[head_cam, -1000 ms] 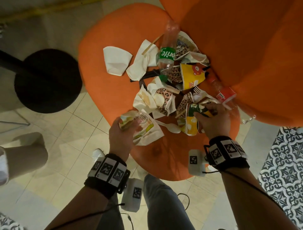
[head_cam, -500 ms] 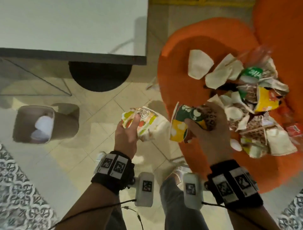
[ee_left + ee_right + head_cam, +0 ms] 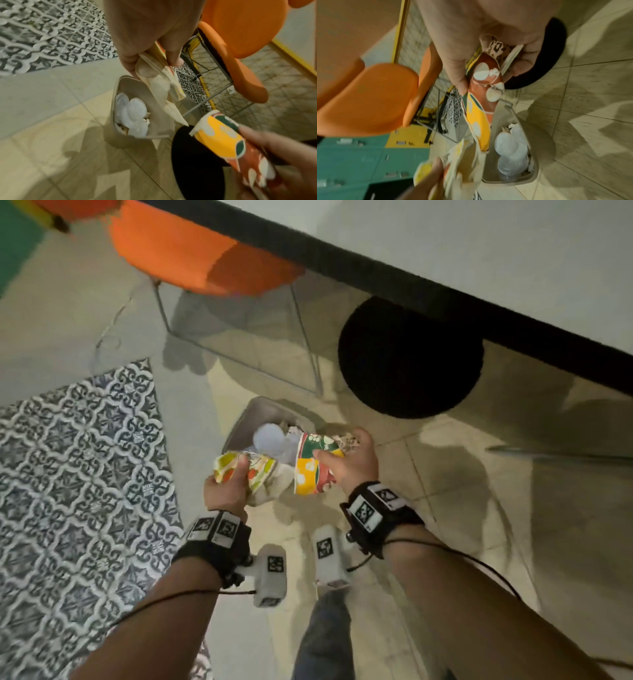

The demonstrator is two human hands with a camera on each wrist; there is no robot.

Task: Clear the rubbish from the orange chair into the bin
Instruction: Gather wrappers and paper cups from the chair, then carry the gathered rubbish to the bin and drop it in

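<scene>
- Left hand (image 3: 224, 491) clamps a crumpled fruit-print wrapper (image 3: 245, 470), thumb on top; in the left wrist view pale paper hangs from the fingers (image 3: 173, 59) down toward the bin's mouth.
- Right hand (image 3: 349, 463) is curled round a flattened paper cup (image 3: 313, 467), yellow, green and red; the right wrist view shows a leopard-print scrap (image 3: 498, 48) tucked into the same hold.
- Bin (image 3: 246, 419): grey, on the tiled floor, mouth open upward, white plastic lids (image 3: 270, 440) lying inside.
- Key relation: bin lies ahead of and below both hands. The cup's long axis tilts, its far end already over the bin's near rim. The wrapper sits at the rim's near-left edge, not clearly over the opening.
- Right hand looks nearer to a clean drop; judged, the left needs a little more reach forward before letting go.
- An orange chair (image 3: 205, 258) stands beyond the bin, beside a patterned rug (image 3: 78, 474); its seat is not visible here, so remaining rubbish can't be judged.
</scene>
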